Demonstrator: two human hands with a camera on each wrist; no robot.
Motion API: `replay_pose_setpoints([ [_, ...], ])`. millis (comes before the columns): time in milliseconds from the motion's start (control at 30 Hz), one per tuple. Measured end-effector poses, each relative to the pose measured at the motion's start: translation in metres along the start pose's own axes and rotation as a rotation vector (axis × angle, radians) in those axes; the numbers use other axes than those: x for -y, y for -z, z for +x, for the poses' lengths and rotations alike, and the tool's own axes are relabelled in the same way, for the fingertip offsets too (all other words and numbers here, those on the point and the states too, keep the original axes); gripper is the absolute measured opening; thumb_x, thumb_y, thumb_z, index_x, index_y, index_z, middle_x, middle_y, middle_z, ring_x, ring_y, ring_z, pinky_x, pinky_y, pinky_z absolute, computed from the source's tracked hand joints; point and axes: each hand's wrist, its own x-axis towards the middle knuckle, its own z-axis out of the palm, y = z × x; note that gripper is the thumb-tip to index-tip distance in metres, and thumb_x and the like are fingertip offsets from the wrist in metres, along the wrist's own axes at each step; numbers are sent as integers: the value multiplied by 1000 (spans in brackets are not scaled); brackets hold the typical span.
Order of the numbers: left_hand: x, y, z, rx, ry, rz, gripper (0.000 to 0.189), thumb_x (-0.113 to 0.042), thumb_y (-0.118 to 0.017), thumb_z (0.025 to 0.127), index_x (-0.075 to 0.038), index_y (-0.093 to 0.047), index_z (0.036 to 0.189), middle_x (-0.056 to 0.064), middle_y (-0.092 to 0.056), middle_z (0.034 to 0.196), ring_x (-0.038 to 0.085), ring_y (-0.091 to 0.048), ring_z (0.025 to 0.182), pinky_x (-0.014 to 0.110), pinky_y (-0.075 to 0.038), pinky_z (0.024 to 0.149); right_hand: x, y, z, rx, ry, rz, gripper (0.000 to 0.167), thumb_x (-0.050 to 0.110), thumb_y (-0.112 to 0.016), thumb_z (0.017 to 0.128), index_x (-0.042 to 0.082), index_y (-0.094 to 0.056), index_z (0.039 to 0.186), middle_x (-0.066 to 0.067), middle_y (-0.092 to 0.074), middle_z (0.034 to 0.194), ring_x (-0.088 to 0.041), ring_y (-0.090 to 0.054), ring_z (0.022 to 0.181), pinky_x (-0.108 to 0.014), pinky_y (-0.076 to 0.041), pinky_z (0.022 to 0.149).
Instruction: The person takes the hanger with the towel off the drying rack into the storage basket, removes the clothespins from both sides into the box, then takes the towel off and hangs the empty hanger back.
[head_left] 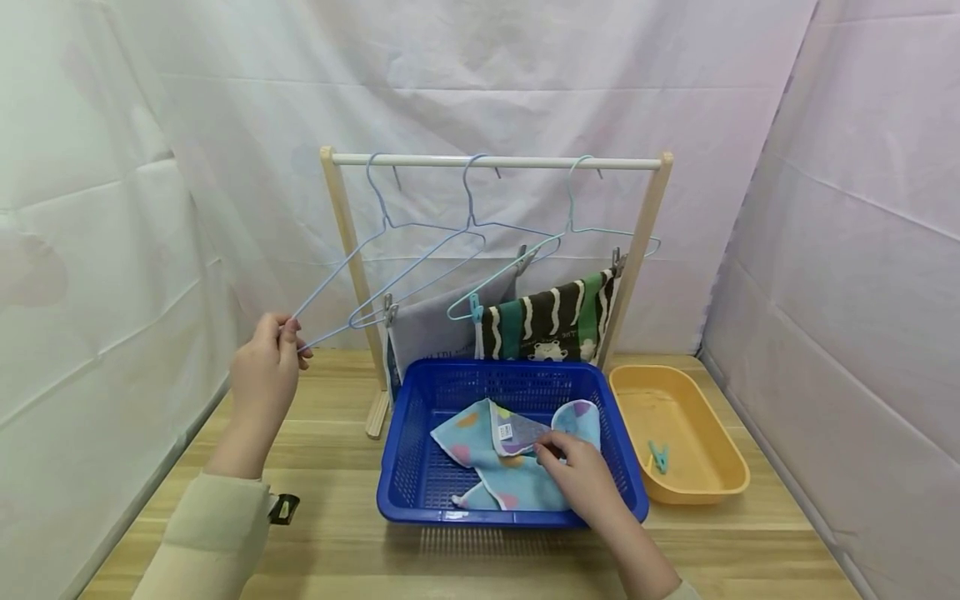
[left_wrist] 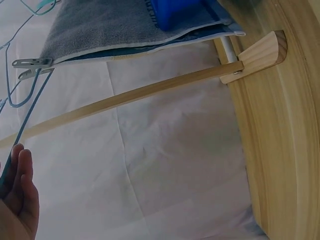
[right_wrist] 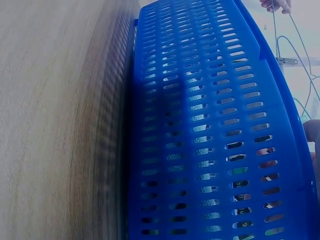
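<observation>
My left hand (head_left: 266, 367) grips the lower left end of a blue clothes hanger (head_left: 337, 271), pulled out toward the left while its hook stays on the rail. In the left wrist view, the fingers (left_wrist: 22, 170) wrap the hanger's wire. My right hand (head_left: 581, 475) is over the blue basket (head_left: 390, 467), its thumb and index finger pinching a light blue towel (head_left: 468, 433) with coloured spots. A folded-over part of that towel shows its greyish side and a white label. The right wrist view shows mostly the basket's slotted side (right_wrist: 210, 125).
A wooden rack with a white rail (head_left: 510, 162) stands behind the basket. A blue hanger (head_left: 420, 275) with a clipped grey towel (head_left: 442, 325) and a green hanger (head_left: 570, 200) with a clipped patterned towel (head_left: 555, 321) hang there. A yellow tray (head_left: 697, 417) holds a teal clothespin (head_left: 658, 457).
</observation>
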Motion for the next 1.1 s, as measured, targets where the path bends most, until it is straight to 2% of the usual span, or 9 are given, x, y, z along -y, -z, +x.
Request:
replay_pose_setpoints([
  [67,1,1,-2,26,21,-4,27,-19,-43,106,4,-56,102,15,-68,73,26,-66,57,11,-41,46,0,0,0,1,-5,-4,13,21,-63,96,12,-72,93,8,-64,78,-8,-57,75,-33,-51,73],
  [167,1,2,-4,64,47,3,31,-24,-41,107,2,-57,105,13,-69,77,27,-68,61,17,-44,51,1,1,-1,-1,-6,-13,13,20,-63,96,11,-72,93,8,-64,78,-8,-58,75,-34,-51,74],
  [300,1,3,-7,93,45,22,32,-26,-41,106,1,-57,110,11,-72,82,28,-68,65,28,-43,50,1,3,-3,3,-21,-32,13,22,-63,96,12,-72,94,9,-63,79,-8,-57,76,-35,-51,75],
  [467,2,5,-10,101,20,33,31,-24,-43,106,2,-57,113,12,-73,86,29,-69,66,33,-43,51,2,7,-5,1,-22,-58,12,22,-63,96,15,-73,94,10,-63,80,-7,-57,77,-35,-50,75],
  [700,2,9,-13,114,37,30,32,-24,-44,106,3,-56,117,16,-72,89,33,-69,69,35,-44,50,3,12,-6,-18,-6,-88,11,21,-64,96,15,-73,92,11,-63,79,-6,-57,77,-34,-50,73],
  [833,2,13,-13,100,58,28,33,-23,-44,105,4,-55,120,17,-71,93,35,-69,74,41,-46,57,6,14,-7,-23,0,-107,10,21,-65,95,15,-73,92,12,-63,80,-7,-56,77,-34,-49,72],
  [933,1,16,-13,77,74,20,33,-25,-43,105,2,-56,120,15,-71,101,32,-69,79,33,-47,64,9,16,-6,-24,9,-118,9,20,-65,94,15,-73,91,11,-63,81,-8,-56,77,-34,-49,71],
  [1100,-1,21,-11,1,51,21,31,-22,-45,104,0,-62,116,11,-72,103,31,-69,81,11,-40,63,10,19,-4,-19,7,-137,10,21,-65,94,16,-73,90,11,-62,80,-10,-55,76,-33,-49,71],
])
